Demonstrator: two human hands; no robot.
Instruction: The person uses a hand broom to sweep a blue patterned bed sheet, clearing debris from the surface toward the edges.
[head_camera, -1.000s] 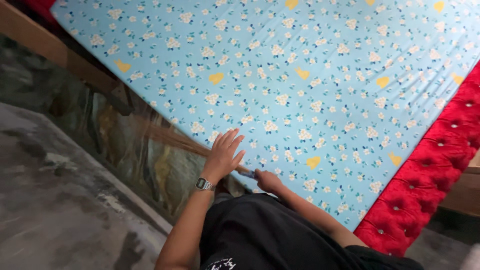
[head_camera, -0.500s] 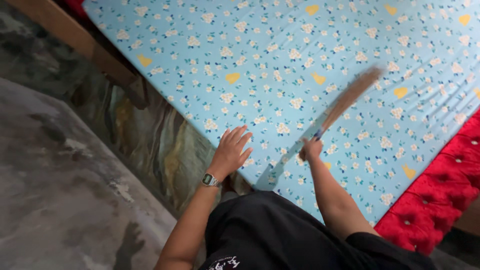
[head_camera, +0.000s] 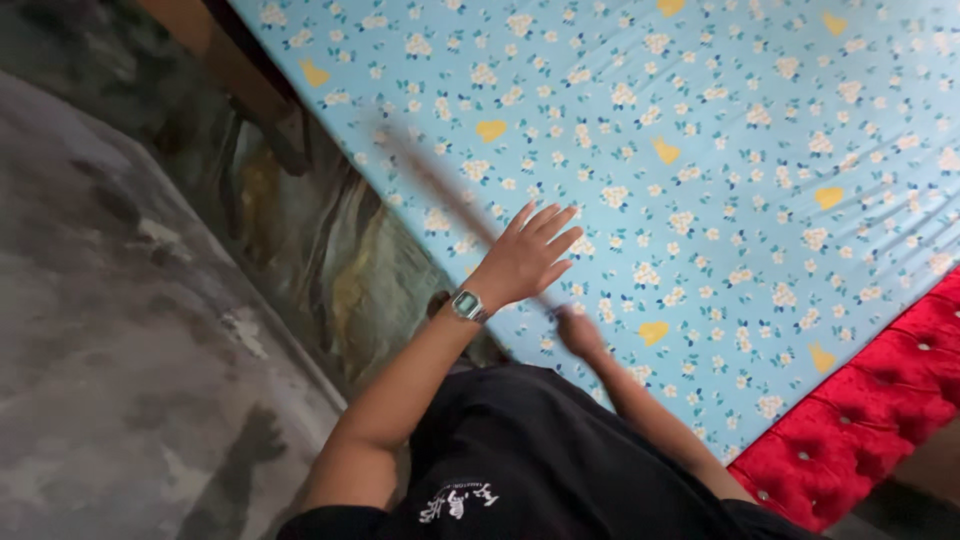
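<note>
Left hand (head_camera: 522, 258) at frame centre, fingers spread wide, palm flat on the bed sheet (head_camera: 720, 130), gripping nothing. Wristwatch (head_camera: 466, 304) on that wrist.

Right hand (head_camera: 578, 332) just below and right of the left, closed in a fist around the handle end of a small hand broom (head_camera: 440, 188). The broom runs up and to the left from the fist, passes behind the left hand, and ends in a motion-blurred brown bristle streak near the sheet's left edge, upper-centre left of frame. Cannot tell whether the bristles touch the sheet or pass just above it.

Sheet is pale blue with white flowers and yellow hearts, filling the upper right. Red tufted headboard (head_camera: 860, 420) at lower right. Dark wooden bed frame (head_camera: 225, 60) at upper left; grey mottled floor (head_camera: 120, 330) along the left.

Risks, as judged:
- The broom shaft crosses very close to the spread left hand; a fast stroke could rap its fingers.
- The bristles are near the bed's edge; a stroke carried too far could strike the wooden frame or scatter dust onto the floor.
- Bristles dragging could wrinkle the sheet.
</note>
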